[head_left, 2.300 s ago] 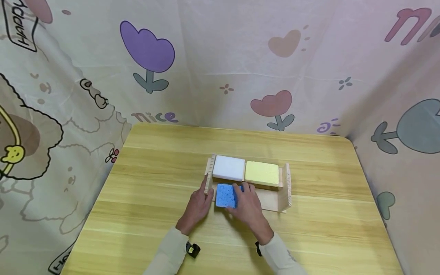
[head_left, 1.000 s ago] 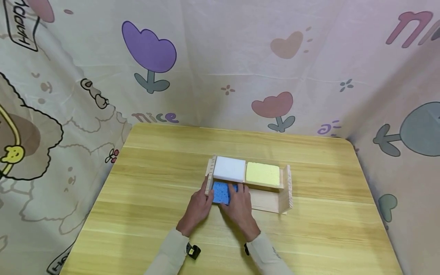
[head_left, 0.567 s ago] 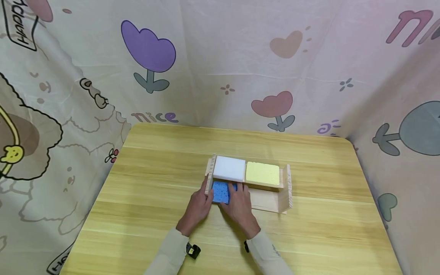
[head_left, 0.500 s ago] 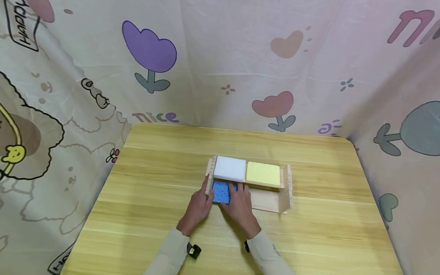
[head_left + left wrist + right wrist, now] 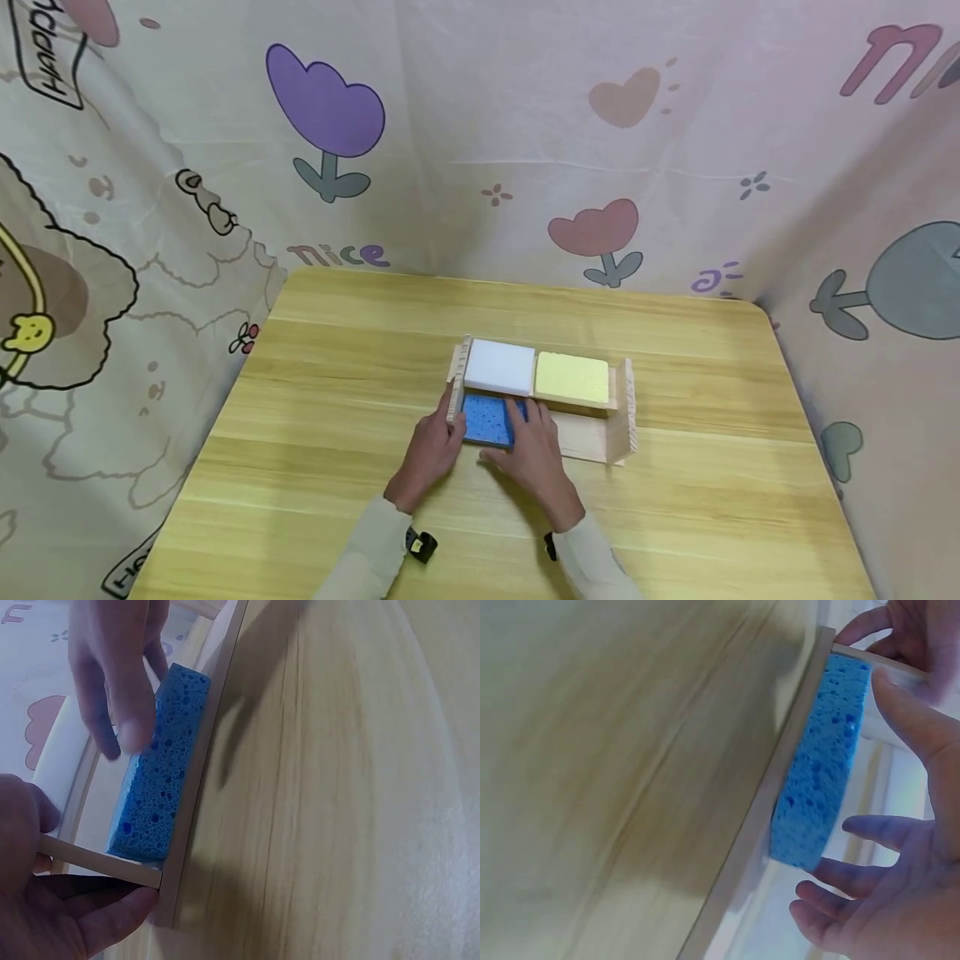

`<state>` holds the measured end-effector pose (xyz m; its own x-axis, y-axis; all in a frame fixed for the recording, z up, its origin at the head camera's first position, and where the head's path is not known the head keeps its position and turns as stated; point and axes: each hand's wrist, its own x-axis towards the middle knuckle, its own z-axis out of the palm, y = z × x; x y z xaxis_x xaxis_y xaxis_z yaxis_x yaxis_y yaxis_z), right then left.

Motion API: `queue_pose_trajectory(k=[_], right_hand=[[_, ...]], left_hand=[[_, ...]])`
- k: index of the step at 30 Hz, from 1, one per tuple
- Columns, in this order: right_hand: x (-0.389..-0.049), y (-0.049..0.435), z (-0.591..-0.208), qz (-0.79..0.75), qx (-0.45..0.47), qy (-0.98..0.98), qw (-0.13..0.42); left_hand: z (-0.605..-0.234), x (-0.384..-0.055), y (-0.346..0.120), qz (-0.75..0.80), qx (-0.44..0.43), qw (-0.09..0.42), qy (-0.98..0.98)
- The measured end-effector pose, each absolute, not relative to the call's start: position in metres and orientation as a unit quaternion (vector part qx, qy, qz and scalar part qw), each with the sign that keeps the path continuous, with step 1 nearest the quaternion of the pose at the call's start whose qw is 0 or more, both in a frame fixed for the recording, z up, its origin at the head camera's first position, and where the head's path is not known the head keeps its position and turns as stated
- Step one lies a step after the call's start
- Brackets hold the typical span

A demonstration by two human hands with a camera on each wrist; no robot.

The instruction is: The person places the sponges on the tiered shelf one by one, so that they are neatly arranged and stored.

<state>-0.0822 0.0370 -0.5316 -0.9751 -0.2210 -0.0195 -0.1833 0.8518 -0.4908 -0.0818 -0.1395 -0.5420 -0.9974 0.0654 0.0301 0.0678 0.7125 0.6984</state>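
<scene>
A blue sponge [image 5: 486, 419] lies in the front row of a small wooden rack [image 5: 588, 436], its left end against the side panel. My left hand [image 5: 431, 450] grips that left side panel [image 5: 101, 862] between thumb and fingers. Over the right part of the sponge is my right hand [image 5: 542, 457], its fingers spread and its thumb lifted off the front face. In the right wrist view, this right hand [image 5: 907, 847] has its fingers loosely bent near the sponge's right end. Behind, in the raised back row, sit a white block [image 5: 500, 367] and a yellow sponge [image 5: 572, 379].
The rack stands on a wood-grain table [image 5: 337, 358]. Its right side panel [image 5: 622, 408] rises upright beside the front row. A patterned cloth [image 5: 465, 108] hangs behind the table and along both sides.
My right hand has slid the blue sponge left against the side panel, then loosened its grip and shifted slightly right. The left hand has stayed on the panel.
</scene>
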Motion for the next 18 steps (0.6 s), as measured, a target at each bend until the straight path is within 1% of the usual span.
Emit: queue_pose_trajectory(k=[3,13,18], right_hand=[[-0.072,0.046,-0.526,-0.264,-0.107,0.958,0.03],[-0.043,0.079,-0.496,-0.28,-0.157,0.947,-0.03],[-0.037,0.097,-0.489,-0.282,-0.186,0.94,-0.036]], left_hand=[[-0.542,-0.083,-0.142,-0.381,-0.037,-0.004,-0.924],[-0.537,-0.085,-0.148,-0.411,-0.022,-0.03,-0.911],[-0.538,-0.085,-0.15,-0.423,-0.011,-0.034,-0.905]])
